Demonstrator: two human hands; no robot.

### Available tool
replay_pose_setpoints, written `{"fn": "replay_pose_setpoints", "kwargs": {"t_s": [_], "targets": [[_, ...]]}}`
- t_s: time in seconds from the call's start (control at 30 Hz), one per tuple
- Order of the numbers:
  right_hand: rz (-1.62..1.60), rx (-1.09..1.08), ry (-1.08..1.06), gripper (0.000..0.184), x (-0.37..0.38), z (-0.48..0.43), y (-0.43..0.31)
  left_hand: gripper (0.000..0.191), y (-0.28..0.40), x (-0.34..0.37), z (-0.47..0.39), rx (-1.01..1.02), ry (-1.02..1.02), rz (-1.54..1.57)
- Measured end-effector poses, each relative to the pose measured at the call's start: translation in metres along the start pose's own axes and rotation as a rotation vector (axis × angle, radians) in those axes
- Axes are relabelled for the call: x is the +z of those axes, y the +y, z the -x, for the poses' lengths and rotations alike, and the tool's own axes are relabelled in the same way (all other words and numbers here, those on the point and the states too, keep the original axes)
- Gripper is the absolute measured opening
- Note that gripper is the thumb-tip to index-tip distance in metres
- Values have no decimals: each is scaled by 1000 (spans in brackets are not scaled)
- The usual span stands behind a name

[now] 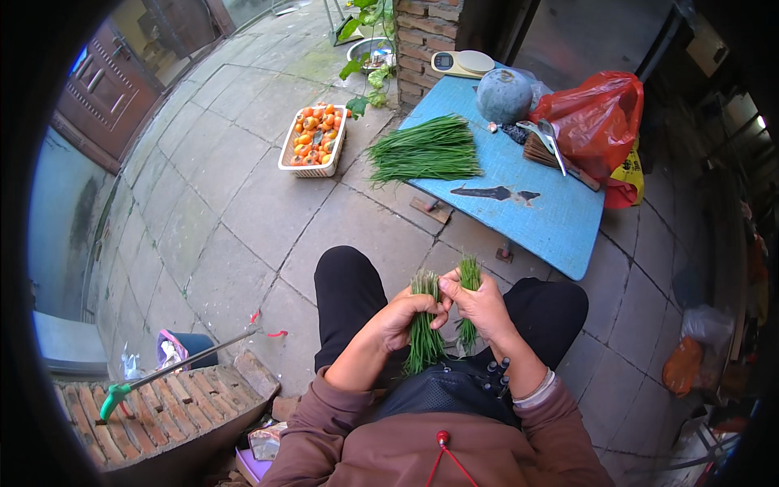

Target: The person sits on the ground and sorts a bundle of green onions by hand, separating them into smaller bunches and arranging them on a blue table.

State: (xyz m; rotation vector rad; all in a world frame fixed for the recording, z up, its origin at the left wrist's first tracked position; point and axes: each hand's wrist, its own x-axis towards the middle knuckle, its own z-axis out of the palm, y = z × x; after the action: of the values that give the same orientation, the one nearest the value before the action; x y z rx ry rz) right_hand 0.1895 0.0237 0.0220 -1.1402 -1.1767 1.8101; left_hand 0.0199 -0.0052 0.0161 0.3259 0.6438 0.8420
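My left hand [411, 316] is closed around a bunch of green chives [426, 347], with its pale cut ends pointing away from me and the green tips hanging over my lap. A second, thinner bunch of chives [468, 329] is gripped in my right hand [481, 302]. The fingertips of both hands meet between the two bunches. Beyond them, a large pile of chives [429, 149] lies on the low blue table [517, 222], some tips overhanging its left edge.
On the table are a grey-green pumpkin [504, 96], a kitchen scale [462, 63], a red plastic bag [599, 122] and a brush [544, 152]. A basket of persimmons [312, 137] stands on the paving. At left, a green-handled pick-up tool [182, 363] rests across bricks [176, 408] beside a bucket [198, 353].
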Motion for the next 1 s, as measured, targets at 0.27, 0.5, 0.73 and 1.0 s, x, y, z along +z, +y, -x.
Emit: {"fn": "replay_pose_setpoints", "kwargs": {"t_s": [0.27,0.5,0.73,1.0], "targets": [[-6,-71,56,16,-2,0,10,21,1,6,-3,26,106,-45],[94,-105,250,17,8,8,-5,22,0,5,-2,51,307,44],[107,-133,331,17,-8,6,-3,21,5,-16,-1,364,530,-115],[118,-149,222,14,4,9,-3,22,1,20,2,183,352,-274]]}}
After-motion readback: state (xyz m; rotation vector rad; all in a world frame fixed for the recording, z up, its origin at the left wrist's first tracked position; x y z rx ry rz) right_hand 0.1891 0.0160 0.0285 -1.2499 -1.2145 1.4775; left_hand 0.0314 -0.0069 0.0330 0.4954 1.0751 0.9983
